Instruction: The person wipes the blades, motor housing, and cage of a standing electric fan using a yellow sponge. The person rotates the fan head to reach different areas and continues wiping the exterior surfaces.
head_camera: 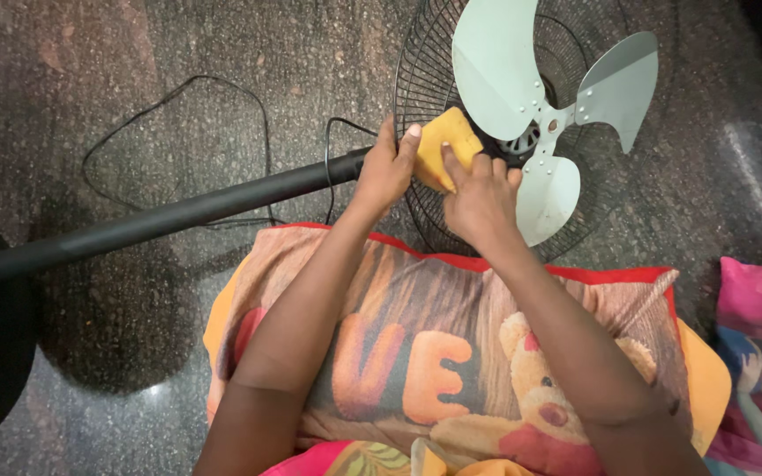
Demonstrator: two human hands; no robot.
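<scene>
Both hands grip a yellow sponge [444, 145] against the fan grille [416, 79]: left hand [387, 167] fingers curl around its edge, right hand [480, 196] fingers press its face beside the pale blades [535, 106].

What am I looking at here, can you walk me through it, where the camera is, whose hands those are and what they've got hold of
This is one picture from a camera worn on a person's head, looking down at their own arms and lap. No machine is involved, only two bare hands.

A standing fan lies on its side on a dark speckled floor. Its black pole runs off to the left, and a thin black cord loops on the floor behind it. The wire grille faces up with the pale three-blade propeller bare on top.

The right hand presses a yellow sponge against the grille near the hub. The left hand grips where the pole meets the grille, its fingertips touching the sponge.

A printed cushion with a teddy bear picture rests on the lap. A pink cloth lies at the right edge.
</scene>
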